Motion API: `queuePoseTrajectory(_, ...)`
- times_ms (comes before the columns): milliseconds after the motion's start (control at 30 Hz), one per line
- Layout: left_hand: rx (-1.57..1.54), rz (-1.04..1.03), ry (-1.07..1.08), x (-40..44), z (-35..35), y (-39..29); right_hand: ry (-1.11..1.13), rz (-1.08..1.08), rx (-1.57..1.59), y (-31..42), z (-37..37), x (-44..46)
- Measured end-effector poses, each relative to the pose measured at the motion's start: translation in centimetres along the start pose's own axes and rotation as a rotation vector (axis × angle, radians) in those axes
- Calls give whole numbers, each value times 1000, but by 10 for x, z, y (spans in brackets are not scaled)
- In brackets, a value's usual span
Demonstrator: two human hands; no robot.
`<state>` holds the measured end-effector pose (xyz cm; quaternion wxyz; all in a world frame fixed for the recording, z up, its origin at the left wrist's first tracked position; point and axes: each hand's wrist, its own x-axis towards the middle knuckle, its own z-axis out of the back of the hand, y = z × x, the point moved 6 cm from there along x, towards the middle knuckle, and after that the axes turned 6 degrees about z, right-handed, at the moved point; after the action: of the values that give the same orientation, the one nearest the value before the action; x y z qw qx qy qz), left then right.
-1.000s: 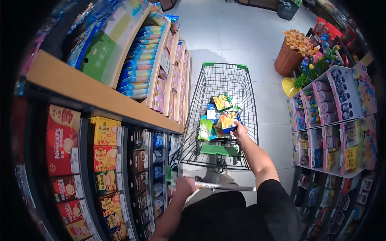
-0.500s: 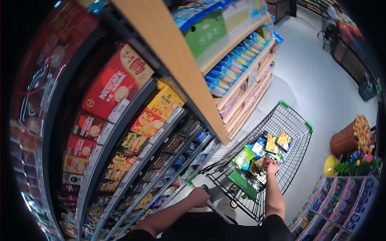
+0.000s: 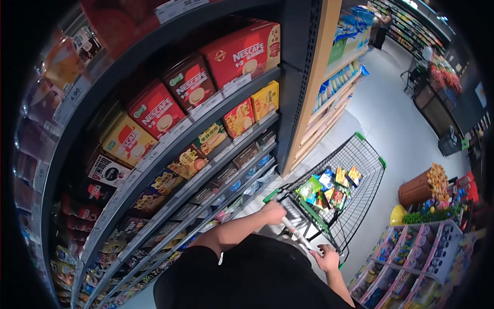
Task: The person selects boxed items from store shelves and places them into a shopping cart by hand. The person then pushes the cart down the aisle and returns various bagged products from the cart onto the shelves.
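A black wire shopping cart (image 3: 363, 203) with green corners stands in front of me. My left hand (image 3: 273, 212) is closed around the left part of the cart's handlebar (image 3: 296, 233). At the bar's right end is my right hand (image 3: 327, 258), its thumb and fingers apart; whether it touches the bar is hard to tell. Inside the basket lie a green snack bag (image 3: 309, 188), a blue-and-white pack (image 3: 326, 178), two yellow boxes (image 3: 341, 176) and other colourful packs. The cart's green flap (image 3: 313, 215) is at the near end of the basket.
Shelves with red Nescafe boxes (image 3: 159, 109) and yellow boxes (image 3: 239, 118) rise on my left. Beyond a wooden post (image 3: 311, 67) are more goods. A display rack (image 3: 411, 252) and brown basket (image 3: 416, 188) stand right. A person (image 3: 383, 28) is far back.
My right hand has moved from the packs inside the basket back to the handlebar. My left hand stays at the handle. The view has turned, showing more of the left shelves.
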<state>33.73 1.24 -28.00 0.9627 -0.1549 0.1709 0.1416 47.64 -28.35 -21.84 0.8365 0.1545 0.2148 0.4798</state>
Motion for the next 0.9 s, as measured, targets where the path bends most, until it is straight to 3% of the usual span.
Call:
queuePoseTrajectory(67, -20, -27, -11, -17, -1, -4, 281, -287, -142, -12, -33, -36)
queuePoseTrajectory(133, -45, -42, -45, -29, -5, -8, 78, -315, -268, -24, -53, -55)
queuePoseTrajectory(267, -93, 39, -43, -63, -26, -8, 106, -416, -396, 0, -62, -70)
queuePoseTrajectory(900, 49, 109, -173, -292, -101, 4, 86, -358, -420, 147, -163, -220)
